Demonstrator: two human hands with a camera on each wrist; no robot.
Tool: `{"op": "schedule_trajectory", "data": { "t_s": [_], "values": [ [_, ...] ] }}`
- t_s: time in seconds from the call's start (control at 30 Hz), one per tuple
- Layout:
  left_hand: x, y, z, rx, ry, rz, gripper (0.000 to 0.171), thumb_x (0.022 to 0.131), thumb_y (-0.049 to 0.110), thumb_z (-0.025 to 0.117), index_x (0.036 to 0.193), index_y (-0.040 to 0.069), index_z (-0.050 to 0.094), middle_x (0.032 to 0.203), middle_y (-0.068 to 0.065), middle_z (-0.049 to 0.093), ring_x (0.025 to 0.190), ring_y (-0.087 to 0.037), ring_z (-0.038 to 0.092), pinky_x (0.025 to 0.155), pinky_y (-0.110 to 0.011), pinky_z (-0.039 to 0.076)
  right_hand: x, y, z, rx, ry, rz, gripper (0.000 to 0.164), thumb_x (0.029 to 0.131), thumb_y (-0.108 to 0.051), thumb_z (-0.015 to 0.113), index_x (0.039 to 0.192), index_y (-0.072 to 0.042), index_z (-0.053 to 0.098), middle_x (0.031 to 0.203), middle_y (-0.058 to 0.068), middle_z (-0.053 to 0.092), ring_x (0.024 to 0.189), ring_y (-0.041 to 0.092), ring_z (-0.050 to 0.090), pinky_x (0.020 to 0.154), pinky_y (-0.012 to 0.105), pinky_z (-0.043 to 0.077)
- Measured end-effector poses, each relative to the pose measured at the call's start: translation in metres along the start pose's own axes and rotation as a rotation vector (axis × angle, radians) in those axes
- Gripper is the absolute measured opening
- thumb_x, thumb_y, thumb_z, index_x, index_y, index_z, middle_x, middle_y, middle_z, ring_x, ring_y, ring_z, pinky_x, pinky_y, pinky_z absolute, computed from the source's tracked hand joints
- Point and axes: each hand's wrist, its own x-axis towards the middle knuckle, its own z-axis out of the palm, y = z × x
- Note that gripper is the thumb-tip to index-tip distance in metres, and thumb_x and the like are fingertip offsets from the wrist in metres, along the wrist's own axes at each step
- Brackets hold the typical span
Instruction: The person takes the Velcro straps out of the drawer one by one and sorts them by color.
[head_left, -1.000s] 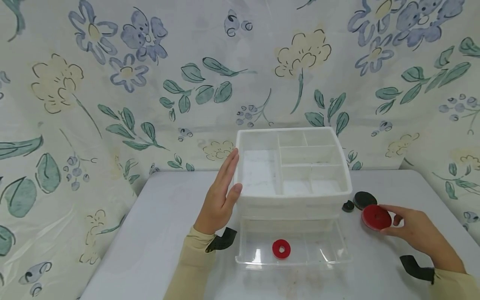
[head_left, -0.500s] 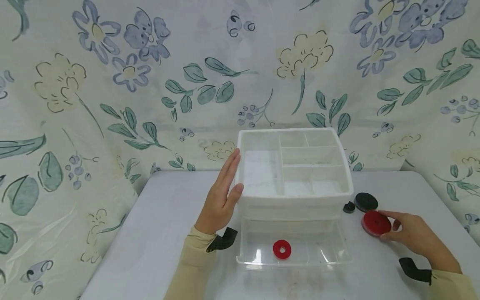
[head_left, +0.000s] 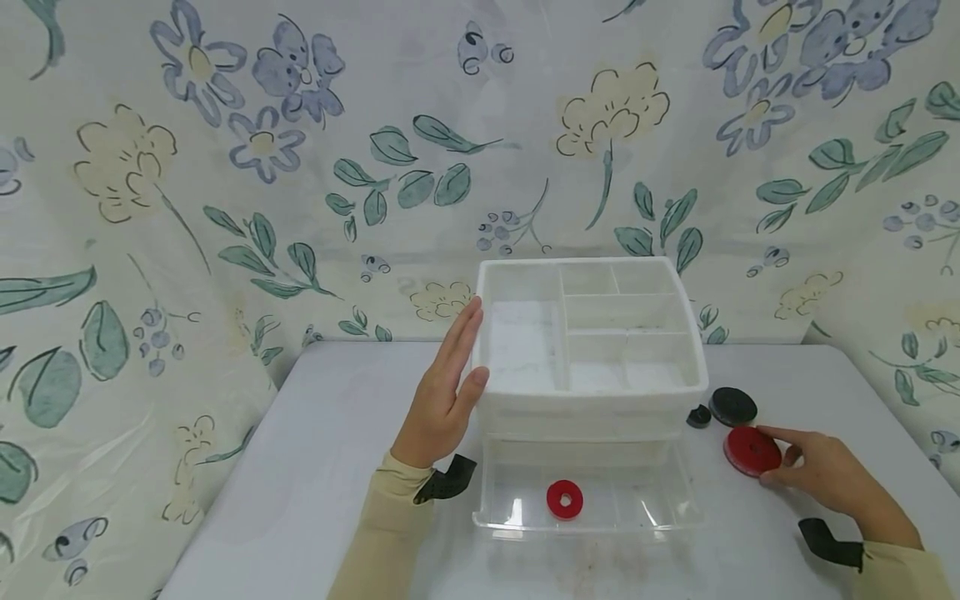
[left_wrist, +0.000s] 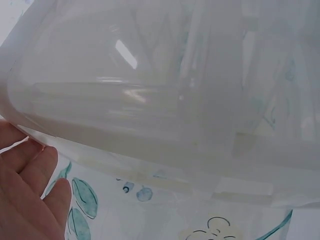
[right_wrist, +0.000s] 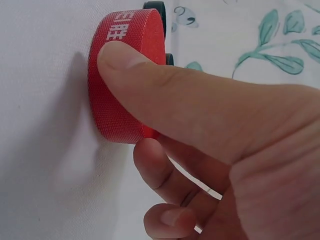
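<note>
At the right of the table, my right hand pinches a roll of red woven tape between thumb and fingers. White lettering shows on the edge of the red tape roll in the right wrist view. My left hand lies with straight fingers against the left side of a white plastic organizer box. Its clear drawer is pulled out at the front, and a small red ring-shaped roll lies inside. In the left wrist view the fingertips touch the box's translucent wall.
Just behind the red roll lie a black round roll and a smaller black piece, beside the box's right side. The box's top has several compartments. A flowered cloth hangs behind the white table.
My right hand has moved slightly toward the table's front with the red tape roll, which now sits a little further from the black roll. The left hand stays on the box.
</note>
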Motion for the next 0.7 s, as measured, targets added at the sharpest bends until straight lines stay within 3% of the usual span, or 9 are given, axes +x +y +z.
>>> {"op": "schedule_trajectory", "data": {
  "t_s": [0.17, 0.4, 0.7],
  "values": [
    [0.001, 0.0, 0.0, -0.006, 0.001, 0.004, 0.064, 0.109, 0.042, 0.037, 0.16, 0.005, 0.022, 0.167, -0.008, 0.019, 0.153, -0.025, 0.02, 0.122, -0.036, 0.019, 0.0, 0.0, 0.0, 0.003, 0.01, 0.011, 0.084, 0.078, -0.027, 0.087, 0.139, 0.012, 0.046, 0.087, 0.008, 0.06, 0.081, 0.025, 0.051, 0.059, 0.034, 0.043],
    [0.001, 0.0, 0.0, -0.013, 0.002, 0.006, 0.063, 0.109, 0.04, 0.037, 0.16, 0.005, 0.022, 0.167, -0.009, 0.019, 0.153, -0.026, 0.02, 0.123, -0.036, 0.019, -0.007, -0.008, -0.007, 0.002, 0.061, 0.015, 0.088, 0.076, -0.03, 0.089, 0.141, 0.01, 0.044, 0.076, 0.006, 0.053, 0.07, 0.022, 0.048, 0.056, 0.034, 0.043],
    [0.0, 0.0, 0.0, -0.013, 0.005, 0.001, 0.064, 0.109, 0.041, 0.037, 0.16, 0.006, 0.022, 0.167, -0.008, 0.019, 0.153, -0.025, 0.02, 0.122, -0.036, 0.019, -0.024, -0.038, -0.018, -0.011, 0.221, -0.074, 0.078, 0.08, -0.022, 0.085, 0.142, 0.004, 0.046, 0.096, 0.018, 0.062, 0.076, 0.024, 0.054, 0.055, 0.032, 0.049]
  ]
}}
